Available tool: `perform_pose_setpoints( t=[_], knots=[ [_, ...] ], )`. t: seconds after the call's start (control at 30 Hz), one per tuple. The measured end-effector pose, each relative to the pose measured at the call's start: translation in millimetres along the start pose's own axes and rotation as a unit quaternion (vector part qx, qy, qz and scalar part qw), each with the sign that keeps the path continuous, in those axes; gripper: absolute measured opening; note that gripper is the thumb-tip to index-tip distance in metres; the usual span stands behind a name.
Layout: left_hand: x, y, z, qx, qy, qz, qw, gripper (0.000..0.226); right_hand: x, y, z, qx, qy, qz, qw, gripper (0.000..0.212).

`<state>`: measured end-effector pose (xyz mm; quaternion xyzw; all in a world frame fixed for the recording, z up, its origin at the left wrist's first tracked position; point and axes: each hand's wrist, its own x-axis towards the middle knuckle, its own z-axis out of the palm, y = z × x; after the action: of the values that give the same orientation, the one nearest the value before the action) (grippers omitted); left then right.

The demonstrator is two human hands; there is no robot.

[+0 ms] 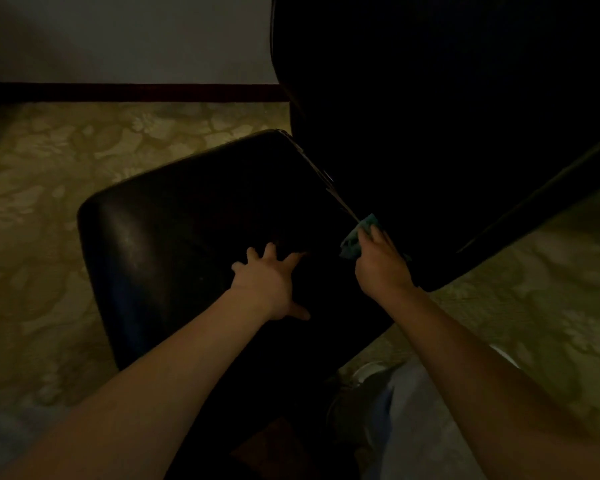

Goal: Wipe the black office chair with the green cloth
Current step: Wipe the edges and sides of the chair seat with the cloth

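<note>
Two hands (269,284) (381,268), one cloth (354,239), one chair (187,216)

Chair seat (187,220): black with a leathery gloss; a dull greyish sheen runs down its left part, from where I stand.
Chair back (430,116): black, so deep in shadow that I can make out neither seam nor texture.
Cloth (352,242): teal-green, mottled lighter and darker across its folds.
Floor (49,168): olive-yellow, covered all over with a paler cream pattern of leaves and flowers.
Wall (118,36): plain pale grey, dimmer toward the left corner.
Skirting board (129,93): dark reddish brown, one plain band between wall and floor.
Trousers (413,410): pale grey-blue, plain.
</note>
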<state>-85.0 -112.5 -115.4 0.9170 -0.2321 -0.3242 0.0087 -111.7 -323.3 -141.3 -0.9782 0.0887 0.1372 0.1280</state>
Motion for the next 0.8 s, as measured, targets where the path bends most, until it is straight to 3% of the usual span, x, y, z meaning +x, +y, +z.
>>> perform_pose_setpoints(
  t=[0.13, 0.3, 0.7, 0.8],
  knots=[
    [7.8, -24.5, -17.9, 0.03, 0.059, 0.033, 0.997, 0.113, -15.3, 17.1, 6.4, -0.002, 0.014, 0.012, 1.0, 0.064],
    [13.8, -57.3, -13.9, -0.049, 0.006, 0.041, 0.998, 0.124, -8.8, 9.8, 5.0, 0.006, 0.014, 0.016, 1.0, 0.064],
    [19.6, -47.7, -20.0, -0.06, -0.024, 0.024, 0.998, 0.123, 32.6, -10.1, -6.6, 0.014, -0.018, -0.009, 1.0, 0.064],
    [19.8, -49.9, -19.4, -0.068, -0.021, 0.028, 0.997, 0.122, 19.8, 6.1, 4.4, -0.053, 0.007, -0.027, 0.998, 0.057]
  ],
)
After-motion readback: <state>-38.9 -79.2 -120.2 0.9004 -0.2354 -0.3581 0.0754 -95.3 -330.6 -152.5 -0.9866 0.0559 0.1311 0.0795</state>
